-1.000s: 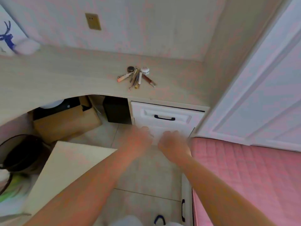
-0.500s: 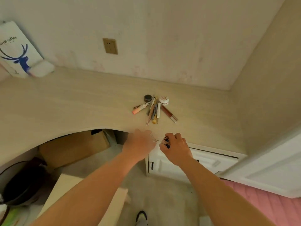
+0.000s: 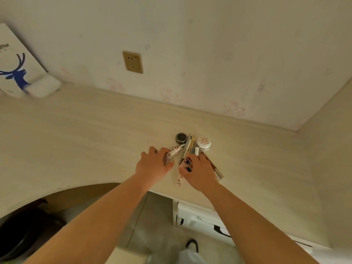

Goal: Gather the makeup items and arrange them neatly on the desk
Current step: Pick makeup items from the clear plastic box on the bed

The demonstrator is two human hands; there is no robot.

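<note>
A: The left hand [image 3: 152, 166] is on the near left side of the makeup pile; its fingers look curled around the lower end of a printed tube [image 3: 174, 150], though part of that grip is hidden.

B: And the right hand [image 3: 200, 171]?

A: It is on the pile's near right side, fingers bent down onto the pencils and pens [image 3: 189, 147], with a reddish-brown pencil [image 3: 216, 168] running out past its outer edge. I cannot tell whether it pinches one or only presses.

B: Which way do the items lie?

A: On the worktop [image 3: 76, 140], fanned, long axes mostly pointing away toward the wall. A dark round pot [image 3: 181, 138] and a white patterned jar [image 3: 203, 143] sit at the far end, just beyond both hands.

B: So the sticks are nearest?

A: Yes, I think; the right hand is nearer the jar, the left nearer the pot.
</note>
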